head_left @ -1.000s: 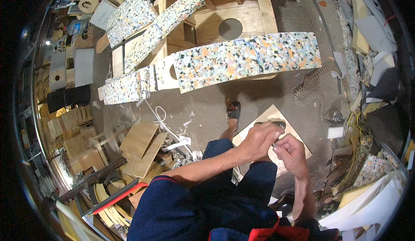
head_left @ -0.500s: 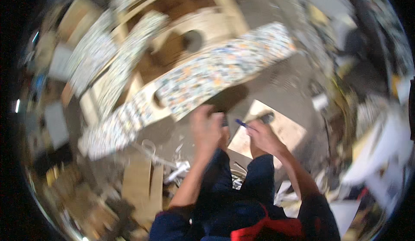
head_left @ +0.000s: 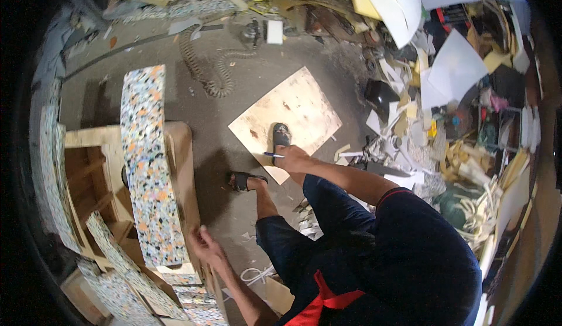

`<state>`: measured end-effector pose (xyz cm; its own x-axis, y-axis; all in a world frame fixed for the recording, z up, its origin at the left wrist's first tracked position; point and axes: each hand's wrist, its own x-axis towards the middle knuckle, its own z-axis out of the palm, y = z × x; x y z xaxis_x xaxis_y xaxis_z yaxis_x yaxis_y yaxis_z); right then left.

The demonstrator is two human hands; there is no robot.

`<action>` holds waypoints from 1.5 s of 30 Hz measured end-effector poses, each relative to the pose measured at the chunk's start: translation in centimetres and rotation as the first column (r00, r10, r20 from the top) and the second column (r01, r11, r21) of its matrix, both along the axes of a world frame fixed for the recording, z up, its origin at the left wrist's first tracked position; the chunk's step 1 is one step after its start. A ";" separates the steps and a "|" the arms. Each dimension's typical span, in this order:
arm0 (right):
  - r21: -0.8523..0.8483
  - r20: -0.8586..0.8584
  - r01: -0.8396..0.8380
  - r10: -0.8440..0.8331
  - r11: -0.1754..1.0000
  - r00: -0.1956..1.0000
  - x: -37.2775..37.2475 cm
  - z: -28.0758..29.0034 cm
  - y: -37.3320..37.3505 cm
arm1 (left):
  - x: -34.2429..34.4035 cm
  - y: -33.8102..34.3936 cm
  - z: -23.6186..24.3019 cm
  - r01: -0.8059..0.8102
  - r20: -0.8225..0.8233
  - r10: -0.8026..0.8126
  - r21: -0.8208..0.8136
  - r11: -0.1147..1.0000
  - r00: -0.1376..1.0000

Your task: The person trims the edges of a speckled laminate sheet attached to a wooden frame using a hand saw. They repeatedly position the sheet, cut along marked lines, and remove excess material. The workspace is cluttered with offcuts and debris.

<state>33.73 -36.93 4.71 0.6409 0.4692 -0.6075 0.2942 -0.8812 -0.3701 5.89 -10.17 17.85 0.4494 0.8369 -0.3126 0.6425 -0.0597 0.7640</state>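
I see the right hand (head_left: 294, 160) gripping a pen (head_left: 273, 154); slackness could drop it. The left hand (head_left: 208, 247), open, could swing and jolt the foam strip (head_left: 147, 168).

The long, multicoloured speckled foam strip (head_left: 151, 177) looks matt and coarse-grained; the boxy tan frame (head_left: 181, 156) is bare, matt wood. The pale square wooden board (head_left: 295, 105) has a scuffed, stained face. The slim blue pen (head_left: 271, 154) looks plastic, the dark-blue shirt (head_left: 424, 235) is matt cloth, the grey floor (head_left: 213, 153) rough.
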 end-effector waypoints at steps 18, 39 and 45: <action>0.085 0.118 0.551 -0.558 0.830 0.822 6.4 -15.4 -45.3 | 18.9 -27.6 -6.2 0.570 -0.370 -0.582 -0.153 0.807 0.724; -0.294 0.345 0.266 -0.157 0.918 0.925 69.9 -22.7 -44.1 | 53.5 -46.4 -15.2 0.619 -0.333 -0.636 -0.171 0.766 0.696; -0.193 0.209 0.307 -0.267 0.932 0.941 79.3 -28.2 -45.8 | 55.5 -43.3 -13.3 0.445 -0.313 -0.495 -0.219 0.868 0.811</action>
